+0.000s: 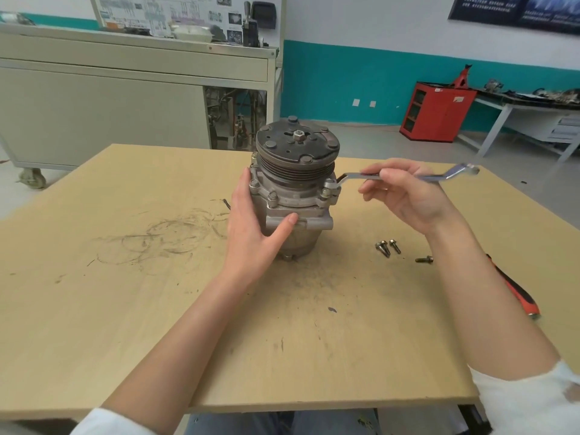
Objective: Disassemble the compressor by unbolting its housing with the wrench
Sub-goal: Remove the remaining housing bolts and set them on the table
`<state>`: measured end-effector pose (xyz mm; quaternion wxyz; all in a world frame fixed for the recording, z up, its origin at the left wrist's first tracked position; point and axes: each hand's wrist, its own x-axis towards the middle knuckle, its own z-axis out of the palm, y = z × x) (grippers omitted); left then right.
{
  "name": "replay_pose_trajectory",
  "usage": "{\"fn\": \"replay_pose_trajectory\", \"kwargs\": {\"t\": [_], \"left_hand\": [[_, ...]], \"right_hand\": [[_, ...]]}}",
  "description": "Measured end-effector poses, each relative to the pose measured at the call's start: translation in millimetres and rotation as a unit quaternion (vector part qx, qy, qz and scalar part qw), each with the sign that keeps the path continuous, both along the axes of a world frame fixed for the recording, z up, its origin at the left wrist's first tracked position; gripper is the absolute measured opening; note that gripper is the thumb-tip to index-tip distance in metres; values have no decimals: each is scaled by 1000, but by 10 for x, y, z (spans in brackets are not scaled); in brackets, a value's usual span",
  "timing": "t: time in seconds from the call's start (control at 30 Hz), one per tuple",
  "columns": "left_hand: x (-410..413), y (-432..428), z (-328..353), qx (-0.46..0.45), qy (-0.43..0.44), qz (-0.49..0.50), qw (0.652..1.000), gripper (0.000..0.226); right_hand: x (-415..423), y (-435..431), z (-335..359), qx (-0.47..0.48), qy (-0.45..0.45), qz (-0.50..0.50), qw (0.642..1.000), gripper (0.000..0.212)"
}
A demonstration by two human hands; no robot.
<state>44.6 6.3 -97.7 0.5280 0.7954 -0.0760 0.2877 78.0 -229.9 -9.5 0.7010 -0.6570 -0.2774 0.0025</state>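
Compressor (292,196) stands upright near mid-table, pulley end up. Around it: three loose bolts (383,248) lie on the table (125,309) to its right, two close together and one apart, nearer the right forearm. A tool with an orange-and-black handle (514,288) lies further right, partly hidden behind that arm. Left grip (254,227) braces the housing: palm and straight fingers flat on the left side, thumb laid across the front lower casting, covering that part of the body. Right grip (405,196) pinches the shank of the offset wrench (439,178) between thumb and curled fingers. The wrench's near end sits at the bolt position on the right of the flange; whether it is seated on a head, cannot tell. Compressor appearance: dark, worn clutch plate with a centre nut, grooved pulley beneath, grey cast-aluminium body. Flange bolts (272,196) are visible at front and left, heads still in place. Surface: pale wood-grain board, marked with dark circular scuffs left of the unit and grime in front of it. Room: grey cabinet on casters (110,105) behind, carrying a diagram board; white wall with a teal lower band (345,83); red cabinet (436,111) and a white workbench (502,117) with parts at far right.
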Motion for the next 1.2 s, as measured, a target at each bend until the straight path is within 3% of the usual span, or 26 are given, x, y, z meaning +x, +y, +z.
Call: {"fn": "replay_pose_trajectory", "kwargs": {"t": [0.1, 0.2, 0.37, 0.57, 0.6, 0.63, 0.73, 0.8, 0.87, 1.03, 1.2], "left_hand": [[-11, 2, 6, -1, 2, 1, 1000, 99], [-12, -11, 9, -3, 4, -2, 1000, 98], [-14, -15, 11, 0, -7, 4, 1000, 97], [-16, -21, 8, 10, -10, 12, 1000, 98], [-17, -20, 10, 9, -9, 10, 1000, 98], [-18, -17, 12, 9, -9, 9, 1000, 98], [-28, -10, 22, 9, -6, 6, 1000, 98], [-32, -6, 29, 8, 0, 0, 1000, 99], [-35, -3, 33, 6, 0, -2, 1000, 101], [-30, -5, 32, 9, 1, 0, 1000, 102], [-25, -5, 26, 6, 2, -2, 1000, 101]], "right_hand": [[-92, -20, 142, -1, -40, -78, 996, 35], [-404, 94, 154, -100, -127, -192, 968, 25], [-836, 512, -29, -221, -356, -307, 854, 16], [-852, 796, -189, -253, -441, -407, 759, 24], [-851, 780, -209, -255, -441, -397, 763, 23], [-838, 727, -231, -250, -421, -362, 794, 20], [-708, 457, -293, -219, -230, -146, 937, 18], [-614, 362, -344, -167, -143, -83, 972, 26], [-546, 385, -357, -100, -137, -82, 982, 27], [-541, 431, -364, -47, -111, -28, 992, 27], [-637, 407, -365, -30, -175, -108, 978, 26]]}}
